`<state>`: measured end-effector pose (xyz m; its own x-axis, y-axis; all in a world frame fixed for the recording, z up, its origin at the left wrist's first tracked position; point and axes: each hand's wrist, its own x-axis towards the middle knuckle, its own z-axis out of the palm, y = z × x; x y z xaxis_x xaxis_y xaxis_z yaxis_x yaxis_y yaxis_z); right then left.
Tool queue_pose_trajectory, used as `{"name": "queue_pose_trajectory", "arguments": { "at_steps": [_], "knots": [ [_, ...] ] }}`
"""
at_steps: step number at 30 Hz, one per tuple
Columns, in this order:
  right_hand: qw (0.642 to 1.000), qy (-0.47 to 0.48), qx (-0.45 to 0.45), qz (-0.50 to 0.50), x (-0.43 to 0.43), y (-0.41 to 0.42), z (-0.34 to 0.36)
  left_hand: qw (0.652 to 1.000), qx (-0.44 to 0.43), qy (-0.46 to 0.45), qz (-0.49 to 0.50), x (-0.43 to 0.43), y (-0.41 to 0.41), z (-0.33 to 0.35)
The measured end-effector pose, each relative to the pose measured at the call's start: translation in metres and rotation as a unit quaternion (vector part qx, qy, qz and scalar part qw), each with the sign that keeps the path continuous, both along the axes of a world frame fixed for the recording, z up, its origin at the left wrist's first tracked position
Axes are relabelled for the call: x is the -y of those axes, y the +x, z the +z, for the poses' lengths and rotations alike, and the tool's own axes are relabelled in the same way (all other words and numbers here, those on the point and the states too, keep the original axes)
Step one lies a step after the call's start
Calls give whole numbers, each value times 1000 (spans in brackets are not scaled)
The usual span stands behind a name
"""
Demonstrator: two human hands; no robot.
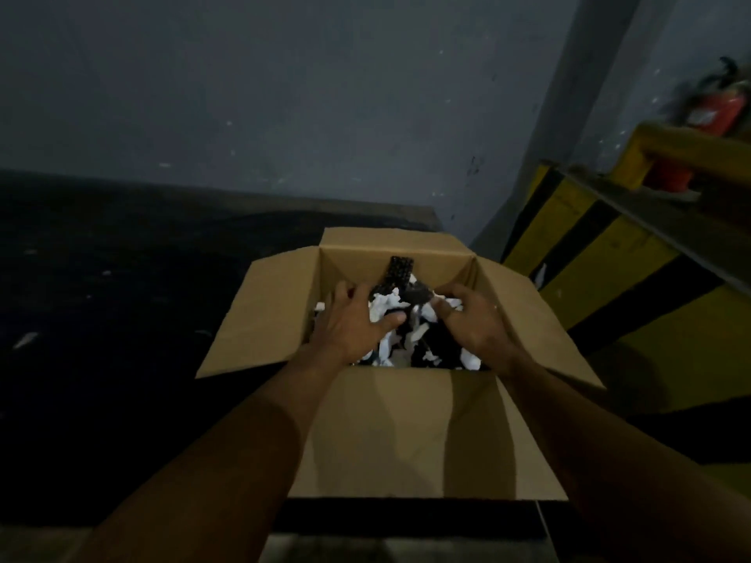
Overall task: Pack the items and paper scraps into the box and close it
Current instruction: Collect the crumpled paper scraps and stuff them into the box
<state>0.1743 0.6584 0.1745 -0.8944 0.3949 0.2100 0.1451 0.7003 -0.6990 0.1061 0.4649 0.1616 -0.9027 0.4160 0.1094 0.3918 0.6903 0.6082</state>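
Open brown cardboard box point(406, 432), 4 flaps out: left hand point(357, 319) and right hand point(475, 319), fingers spread, ungripping, press white paper scraps point(384, 306) around black slotted item point(396, 274), probably cushioning.

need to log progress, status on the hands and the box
Left hand and right hand both open, down in the box on white paper scraps. Flaps all open. Dark keyboard sticks up at the back, may block closing.
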Motion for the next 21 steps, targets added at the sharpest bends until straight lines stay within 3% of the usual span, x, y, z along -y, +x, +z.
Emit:
{"name": "queue_pose_trajectory", "arguments": {
  "at_steps": [6, 10, 13, 16, 21],
  "knots": [
    [999, -27, -34, 13, -1, 0, -3, 998, -24, -25, 51, 15, 13, -4],
    [1000, 6, -25, 1, -9, -4, -5, 999, -20, -39, 29, 19, 11, -5],
    [998, 60, -30, 18, -16, -5, -9, 994, 4, -106, -7, 14, 5, -4],
    [990, 127, 42, 53, -21, -7, -14, 976, 36, -211, -48, 5, -6, -8],
    [963, 119, 233, 64, -30, -23, -38, 952, 87, -284, -75, -4, -28, -24]
  ]
}}
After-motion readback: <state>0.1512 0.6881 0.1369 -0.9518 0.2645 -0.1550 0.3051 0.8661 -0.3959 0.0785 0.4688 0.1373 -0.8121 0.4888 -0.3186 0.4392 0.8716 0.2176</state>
